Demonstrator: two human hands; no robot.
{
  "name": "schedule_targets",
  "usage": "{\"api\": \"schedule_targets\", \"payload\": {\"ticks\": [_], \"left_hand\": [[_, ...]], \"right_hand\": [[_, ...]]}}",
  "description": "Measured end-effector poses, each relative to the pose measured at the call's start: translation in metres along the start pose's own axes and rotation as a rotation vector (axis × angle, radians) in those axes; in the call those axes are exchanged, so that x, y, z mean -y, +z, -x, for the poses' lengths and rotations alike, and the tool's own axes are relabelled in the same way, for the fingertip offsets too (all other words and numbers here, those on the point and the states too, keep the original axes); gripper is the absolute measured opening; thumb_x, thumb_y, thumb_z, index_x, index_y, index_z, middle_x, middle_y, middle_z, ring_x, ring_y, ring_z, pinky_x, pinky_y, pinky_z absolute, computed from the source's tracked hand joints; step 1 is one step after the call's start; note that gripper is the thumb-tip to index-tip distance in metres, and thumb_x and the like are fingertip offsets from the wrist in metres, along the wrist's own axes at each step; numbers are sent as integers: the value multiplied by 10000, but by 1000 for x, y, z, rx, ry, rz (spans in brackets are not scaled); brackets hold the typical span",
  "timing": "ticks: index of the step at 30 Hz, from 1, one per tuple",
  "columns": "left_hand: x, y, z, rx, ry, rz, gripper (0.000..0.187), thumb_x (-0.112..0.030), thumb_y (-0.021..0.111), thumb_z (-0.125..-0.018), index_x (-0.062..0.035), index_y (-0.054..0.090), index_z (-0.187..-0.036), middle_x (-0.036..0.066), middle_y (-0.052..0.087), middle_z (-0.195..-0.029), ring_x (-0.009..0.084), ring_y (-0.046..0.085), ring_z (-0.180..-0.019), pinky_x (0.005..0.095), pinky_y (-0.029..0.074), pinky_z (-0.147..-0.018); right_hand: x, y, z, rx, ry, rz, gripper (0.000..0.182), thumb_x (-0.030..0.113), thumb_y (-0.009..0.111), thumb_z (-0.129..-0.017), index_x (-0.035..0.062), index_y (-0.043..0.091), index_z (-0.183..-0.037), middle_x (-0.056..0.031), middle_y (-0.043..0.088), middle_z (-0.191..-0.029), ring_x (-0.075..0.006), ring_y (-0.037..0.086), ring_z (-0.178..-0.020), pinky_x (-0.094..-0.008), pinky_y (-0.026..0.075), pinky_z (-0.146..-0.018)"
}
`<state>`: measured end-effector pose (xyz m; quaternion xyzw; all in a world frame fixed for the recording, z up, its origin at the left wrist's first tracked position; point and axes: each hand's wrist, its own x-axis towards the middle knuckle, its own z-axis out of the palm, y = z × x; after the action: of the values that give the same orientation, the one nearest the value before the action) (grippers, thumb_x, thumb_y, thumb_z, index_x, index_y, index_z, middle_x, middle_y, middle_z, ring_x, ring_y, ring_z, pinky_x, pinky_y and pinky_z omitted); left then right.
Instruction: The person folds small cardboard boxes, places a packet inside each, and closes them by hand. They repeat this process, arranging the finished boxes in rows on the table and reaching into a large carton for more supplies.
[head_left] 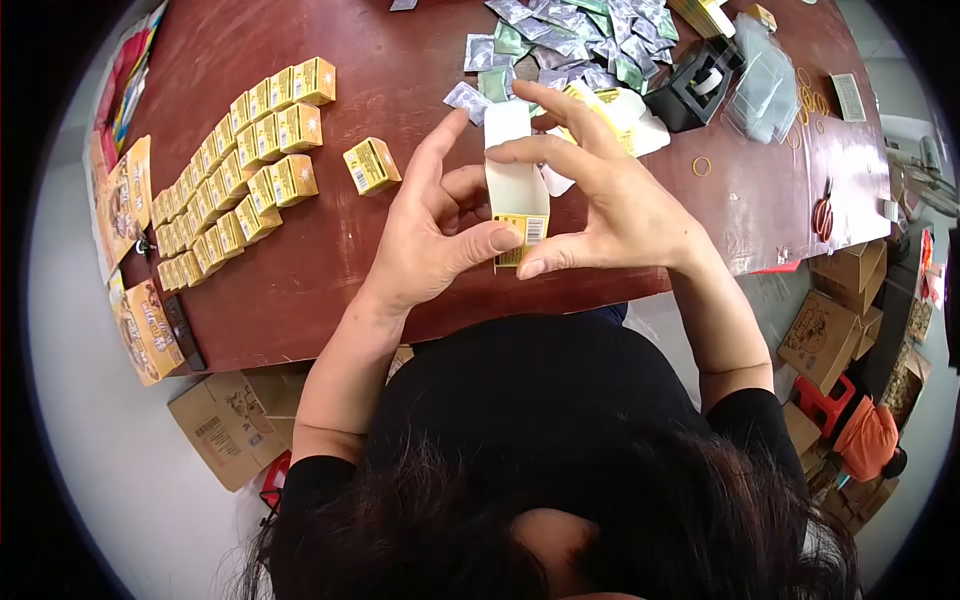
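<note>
Yellow carton (520, 205), pinched between both hands' grip

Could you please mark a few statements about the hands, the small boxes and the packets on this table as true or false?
1. Both hands, left hand and right hand, hold one small open carton. True.
2. The finished yellow boxes are stacked in a tall tower. False: they lie in rows on the table.
3. Silver and green packets lie heaped beyond the hands. True.
4. The carton's top flap is shut. False: it stands open.
</note>
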<state>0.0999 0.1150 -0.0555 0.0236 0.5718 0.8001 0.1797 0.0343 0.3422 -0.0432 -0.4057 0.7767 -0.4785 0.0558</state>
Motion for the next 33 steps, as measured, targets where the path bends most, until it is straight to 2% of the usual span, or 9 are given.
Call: {"api": "schedule_targets", "payload": {"ticks": [5,12,15,18,24,26,28,31,33], "left_hand": [[3,6,12,-34,56,8,1171,-141,860,-835,-68,-10,-1614,204,622,-1302,256,635,-1190,396,515,-1026],[9,0,15,-101,165,-15,866,-111,838,-855,-83,263,-1502,165,604,-1290,226,643,-1145,371,544,-989],[7,-6,17,-110,164,-100,622,-122,812,-885,-59,461,-1394,113,629,-1233,186,648,-1098,327,553,-952],[6,-10,13,-31,276,-352,485,-157,790,-912,-51,559,-1324,82,646,-1197,162,645,-1076,312,548,-942],[-3,-9,10,7,357,-712,500,-184,767,-935,-24,551,-1356,98,651,-1194,174,643,-1106,308,533,-962],[-3,0,12,-96,129,-178,580,-177,800,-904,-12,514,-1381,128,646,-1208,191,642,-1130,318,530,-969],[-5,5,10,-121,133,-95,609,-163,815,-889,-17,502,-1391,134,643,-1217,192,640,-1137,327,533,-969],[-4,5,10,-190,215,-180,648,-116,840,-850,-28,501,-1395,145,638,-1244,201,645,-1136,340,537,-966],[-3,4,9,-229,293,-346,658,-84,850,-827,-35,511,-1389,148,637,-1262,210,653,-1127,344,538,-963]], "right_hand": [[-2,4,2,100,60,-38,835,553,897,-685,118,613,-1339,-243,419,-1507,-443,469,-1367,-511,454,-1082],[9,21,7,-34,212,-397,743,356,885,-791,54,543,-1378,-187,481,-1457,-338,562,-1292,-449,537,-990],[10,26,12,-61,307,-590,589,185,816,-882,21,524,-1366,-103,605,-1254,-201,691,-1050,-302,608,-802],[11,16,10,33,354,-520,595,82,798,-884,28,490,-1390,-83,579,-1288,-182,667,-1098,-310,576,-893],[15,19,10,-17,489,-676,520,138,807,-887,15,540,-1315,-89,621,-1196,-151,674,-987,-279,580,-790],[12,26,9,-101,439,-725,516,141,807,-889,12,538,-1309,-92,595,-1240,-149,667,-991,-281,574,-799],[10,28,7,-181,387,-776,512,144,806,-890,9,536,-1304,-95,570,-1284,-147,661,-995,-283,569,-809],[7,25,5,-148,359,-754,491,185,809,-890,43,563,-1291,-114,515,-1379,-187,627,-1131,-322,563,-875],[3,24,4,-261,220,-349,436,245,813,-884,99,619,-1247,-142,517,-1392,-235,560,-1264,-376,540,-951]]}}
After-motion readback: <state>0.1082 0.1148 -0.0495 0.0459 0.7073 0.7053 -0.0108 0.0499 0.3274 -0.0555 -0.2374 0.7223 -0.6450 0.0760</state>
